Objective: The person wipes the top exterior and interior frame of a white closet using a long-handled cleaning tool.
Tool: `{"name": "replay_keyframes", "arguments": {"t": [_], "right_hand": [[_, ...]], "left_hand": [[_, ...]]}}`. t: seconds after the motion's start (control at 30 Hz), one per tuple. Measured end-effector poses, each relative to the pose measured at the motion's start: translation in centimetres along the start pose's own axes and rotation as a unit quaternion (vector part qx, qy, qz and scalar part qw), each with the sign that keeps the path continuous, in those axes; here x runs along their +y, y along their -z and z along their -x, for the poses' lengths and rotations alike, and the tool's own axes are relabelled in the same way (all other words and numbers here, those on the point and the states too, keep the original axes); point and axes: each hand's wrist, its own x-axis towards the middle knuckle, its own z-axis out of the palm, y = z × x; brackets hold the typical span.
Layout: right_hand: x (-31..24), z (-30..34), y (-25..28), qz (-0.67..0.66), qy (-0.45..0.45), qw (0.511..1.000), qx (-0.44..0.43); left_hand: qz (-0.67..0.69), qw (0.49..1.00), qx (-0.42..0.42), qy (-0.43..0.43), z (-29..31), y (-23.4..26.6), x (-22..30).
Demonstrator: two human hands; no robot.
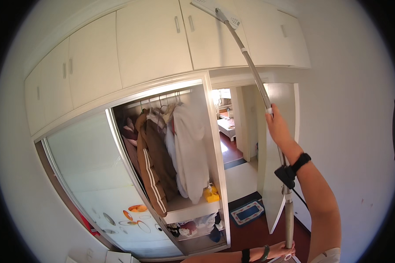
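A flat mop with a long metal pole (254,75) slants upward in front of me. Its flat white head (206,6) is up at the top edge of the view, at the upper cabinet doors (213,39); whether it touches them I cannot tell. Midway up the pole, my right hand (275,126) is wrapped round it, with a black strap and a small black device on that wrist. Lower down, near the bottom edge, my left hand (281,250) grips the pole's lower part. A dark band and a bangle circle the left wrist.
Below the cabinets stands an open wardrobe with hanging clothes (162,149), a yellow item (211,193) and a sliding glass door (96,175). To the right are an open door (276,175), a doorway to another room and a blue-edged mat (247,213).
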Motion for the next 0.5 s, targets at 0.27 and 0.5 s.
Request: {"name": "replay_keyframes", "arguments": {"t": [0.27,0.5], "right_hand": [[-0.9,-7.1,4.6,0.117,0.028,0.992,0.048],[0.5,-3.1,-0.4,0.045,0.006,0.999,0.018]], "left_hand": [[-0.010,0.999,-0.038,0.005,-5.0,-3.2,6.3],[0.030,0.999,0.019,0.041,0.9,0.1,2.6]]}}
